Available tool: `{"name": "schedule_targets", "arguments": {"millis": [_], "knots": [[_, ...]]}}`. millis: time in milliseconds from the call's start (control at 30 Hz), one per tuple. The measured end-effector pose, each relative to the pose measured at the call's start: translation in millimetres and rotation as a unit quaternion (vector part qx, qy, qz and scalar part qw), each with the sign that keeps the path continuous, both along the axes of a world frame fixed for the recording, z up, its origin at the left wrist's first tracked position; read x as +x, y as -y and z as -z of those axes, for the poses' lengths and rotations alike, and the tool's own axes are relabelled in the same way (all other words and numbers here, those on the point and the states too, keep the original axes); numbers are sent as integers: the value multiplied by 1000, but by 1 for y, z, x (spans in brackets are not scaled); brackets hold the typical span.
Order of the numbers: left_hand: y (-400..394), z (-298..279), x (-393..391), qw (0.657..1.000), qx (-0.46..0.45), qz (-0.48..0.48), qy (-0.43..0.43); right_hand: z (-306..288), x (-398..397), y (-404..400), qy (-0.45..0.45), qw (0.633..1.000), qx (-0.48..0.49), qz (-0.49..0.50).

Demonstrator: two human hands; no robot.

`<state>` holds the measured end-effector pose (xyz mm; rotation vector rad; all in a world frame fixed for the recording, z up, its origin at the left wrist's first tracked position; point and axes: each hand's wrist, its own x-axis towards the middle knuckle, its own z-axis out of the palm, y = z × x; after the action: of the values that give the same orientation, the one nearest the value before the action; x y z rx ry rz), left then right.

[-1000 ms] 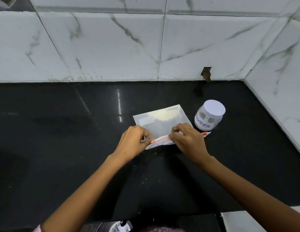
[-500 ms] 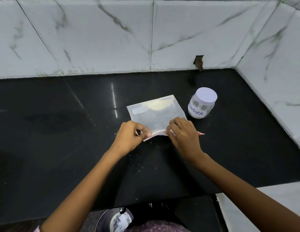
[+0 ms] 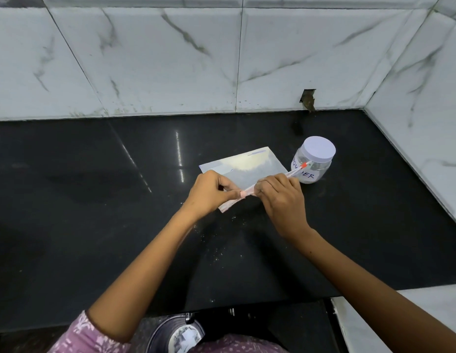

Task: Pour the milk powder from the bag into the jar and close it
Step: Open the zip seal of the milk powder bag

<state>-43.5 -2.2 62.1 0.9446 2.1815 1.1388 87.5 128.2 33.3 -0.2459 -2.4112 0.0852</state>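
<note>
A clear zip bag [image 3: 249,165] with pale milk powder at its far end lies on the black counter [image 3: 94,200]. Its near edge with the pink zip strip [image 3: 293,171] is lifted off the counter and slants up to the right. My left hand [image 3: 209,193] pinches the strip's left end. My right hand [image 3: 282,200] grips the strip further right; the strip's red tip pokes out in front of the jar. The clear jar [image 3: 314,160], labelled POWDER, stands upright just right of the bag with its white lid on.
White marble-tiled walls [image 3: 170,59] close off the counter at the back and on the right. Specks of spilled powder [image 3: 216,250] dot the counter near its front edge. Below the edge, a dark round container [image 3: 176,335] sits by my lap.
The bag's zip edge lay flat on the counter; now both hands have raised it, and its right end tilts up in front of the jar.
</note>
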Motion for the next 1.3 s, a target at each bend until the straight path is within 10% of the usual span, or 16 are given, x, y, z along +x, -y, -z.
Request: {"name": "schedule_targets", "arguments": {"millis": [467,800,1300], "knots": [[-2,10,-5,991,26,2,130,3,4,-2,26,998,-10,-64],[-5,18,34,945,-28,-9,-327,10,14,-2,36,997,-44,-55],[-2,32,71,924,-62,-87,-368,16,51,-52,35,950,-306,56]]}}
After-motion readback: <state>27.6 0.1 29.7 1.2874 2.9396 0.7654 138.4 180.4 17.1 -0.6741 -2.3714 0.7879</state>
